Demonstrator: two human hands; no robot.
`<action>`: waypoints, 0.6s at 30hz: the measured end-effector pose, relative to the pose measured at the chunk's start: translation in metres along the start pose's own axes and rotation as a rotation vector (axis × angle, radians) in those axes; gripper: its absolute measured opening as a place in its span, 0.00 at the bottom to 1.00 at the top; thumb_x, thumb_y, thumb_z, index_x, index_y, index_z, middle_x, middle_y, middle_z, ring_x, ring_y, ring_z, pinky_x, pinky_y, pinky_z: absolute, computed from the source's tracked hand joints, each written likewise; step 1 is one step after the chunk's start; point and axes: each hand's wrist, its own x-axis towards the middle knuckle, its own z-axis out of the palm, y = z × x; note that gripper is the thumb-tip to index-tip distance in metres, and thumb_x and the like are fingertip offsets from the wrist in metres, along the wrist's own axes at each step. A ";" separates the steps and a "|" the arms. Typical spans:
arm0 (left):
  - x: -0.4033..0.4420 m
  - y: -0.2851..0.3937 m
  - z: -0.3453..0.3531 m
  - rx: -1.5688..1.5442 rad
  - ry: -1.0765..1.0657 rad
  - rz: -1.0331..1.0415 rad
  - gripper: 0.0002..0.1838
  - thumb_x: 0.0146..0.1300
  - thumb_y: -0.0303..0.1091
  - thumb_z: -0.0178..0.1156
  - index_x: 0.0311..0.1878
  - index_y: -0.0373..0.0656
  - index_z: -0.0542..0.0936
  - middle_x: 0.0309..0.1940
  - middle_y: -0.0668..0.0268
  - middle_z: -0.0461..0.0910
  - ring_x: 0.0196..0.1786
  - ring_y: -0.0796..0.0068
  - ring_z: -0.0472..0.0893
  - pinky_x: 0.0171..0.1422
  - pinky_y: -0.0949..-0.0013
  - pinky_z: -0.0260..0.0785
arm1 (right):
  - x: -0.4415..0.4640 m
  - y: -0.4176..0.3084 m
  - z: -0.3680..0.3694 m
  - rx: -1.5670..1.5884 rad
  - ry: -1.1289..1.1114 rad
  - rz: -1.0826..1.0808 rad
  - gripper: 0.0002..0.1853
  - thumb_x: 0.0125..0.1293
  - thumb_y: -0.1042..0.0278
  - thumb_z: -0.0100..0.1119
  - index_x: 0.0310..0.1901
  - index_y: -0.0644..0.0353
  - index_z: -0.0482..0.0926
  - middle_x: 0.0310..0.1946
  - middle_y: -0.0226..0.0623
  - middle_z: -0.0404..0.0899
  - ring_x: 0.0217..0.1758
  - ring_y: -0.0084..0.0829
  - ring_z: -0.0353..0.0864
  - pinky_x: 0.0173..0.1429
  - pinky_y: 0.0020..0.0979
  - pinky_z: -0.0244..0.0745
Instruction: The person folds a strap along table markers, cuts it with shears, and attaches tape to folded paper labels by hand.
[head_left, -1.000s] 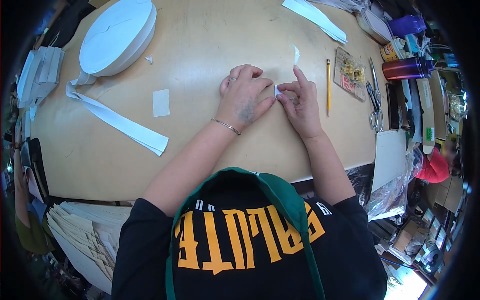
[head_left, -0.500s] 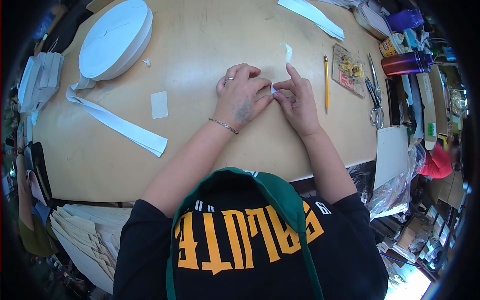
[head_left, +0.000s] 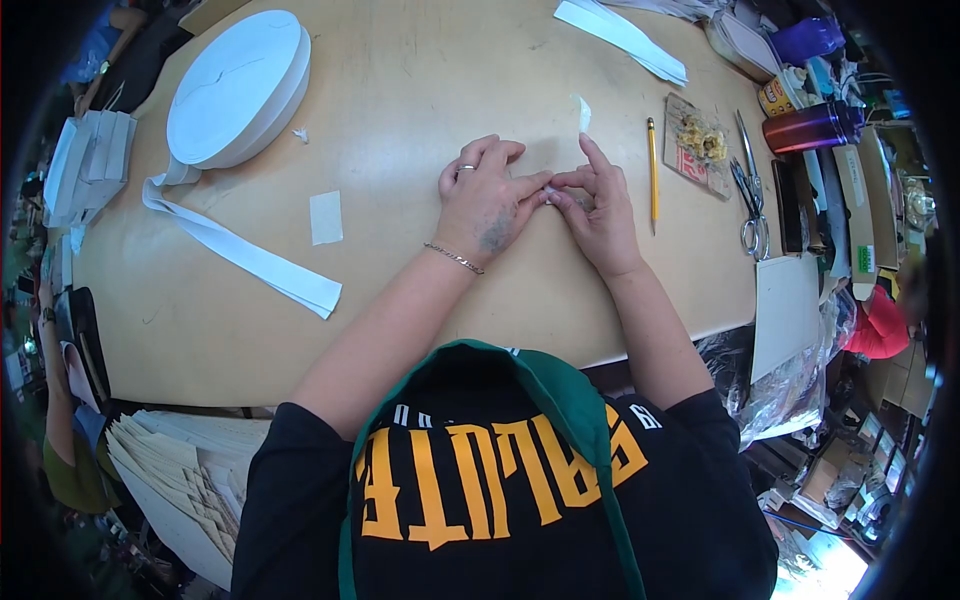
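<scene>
My left hand (head_left: 487, 195) and my right hand (head_left: 600, 205) meet over the table, thumbs and forefingers close together. Between their fingertips shows a bit of a small white piece (head_left: 549, 195), mostly hidden by the fingers. Both hands are closed on it in a pinch. One right finger points up and away, and a pale, see-through strip (head_left: 585, 115), like tape, is at its tip; whether it sticks to the finger I cannot tell. Left of my left hand, a white rectangular patch (head_left: 326, 218) lies flat on the table.
A big roll of white band (head_left: 235, 90) trails a loose end (head_left: 250, 255) at left. Folded white strips (head_left: 620, 40) lie at the far side. To the right are a pencil (head_left: 653, 175), a clear block (head_left: 698, 145), scissors (head_left: 752, 190) and a bottle (head_left: 812, 127).
My fingertips have drawn closer round the small white piece, and less of it shows. The pale strip has shifted slightly along with my right finger. The whole view has tilted a little.
</scene>
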 end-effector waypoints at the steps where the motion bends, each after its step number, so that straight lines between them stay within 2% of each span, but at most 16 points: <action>1: 0.000 -0.001 0.002 0.004 -0.010 -0.005 0.11 0.52 0.41 0.66 0.40 0.62 0.85 0.49 0.69 0.73 0.58 0.65 0.68 0.56 0.53 0.58 | 0.000 -0.001 0.000 0.008 0.000 0.007 0.38 0.54 0.74 0.66 0.67 0.53 0.60 0.38 0.27 0.83 0.46 0.34 0.71 0.52 0.33 0.70; 9: 0.001 0.005 0.001 0.070 0.014 0.008 0.11 0.50 0.42 0.67 0.39 0.59 0.86 0.48 0.69 0.74 0.58 0.66 0.69 0.54 0.54 0.60 | -0.001 0.001 -0.003 -0.050 0.019 -0.030 0.37 0.55 0.80 0.60 0.67 0.59 0.57 0.37 0.28 0.82 0.47 0.34 0.72 0.52 0.33 0.72; 12: 0.001 0.006 0.002 0.082 0.008 0.001 0.11 0.50 0.43 0.68 0.39 0.59 0.86 0.47 0.69 0.73 0.57 0.65 0.69 0.54 0.54 0.60 | -0.002 0.012 0.001 0.192 0.003 0.090 0.37 0.55 0.82 0.56 0.68 0.61 0.55 0.36 0.32 0.82 0.47 0.33 0.72 0.52 0.32 0.72; 15: 0.002 0.007 0.002 0.093 0.015 0.011 0.12 0.49 0.43 0.68 0.39 0.59 0.86 0.47 0.68 0.73 0.57 0.65 0.69 0.54 0.54 0.61 | -0.002 0.011 0.001 0.290 -0.009 0.156 0.35 0.57 0.82 0.55 0.67 0.61 0.55 0.36 0.35 0.81 0.47 0.31 0.73 0.52 0.32 0.72; 18: 0.002 0.008 0.001 0.096 0.009 0.016 0.12 0.49 0.43 0.68 0.39 0.59 0.86 0.48 0.68 0.73 0.57 0.64 0.69 0.54 0.54 0.61 | 0.000 0.000 -0.011 0.626 -0.008 0.372 0.28 0.59 0.77 0.59 0.61 0.63 0.63 0.36 0.33 0.79 0.45 0.26 0.73 0.52 0.30 0.72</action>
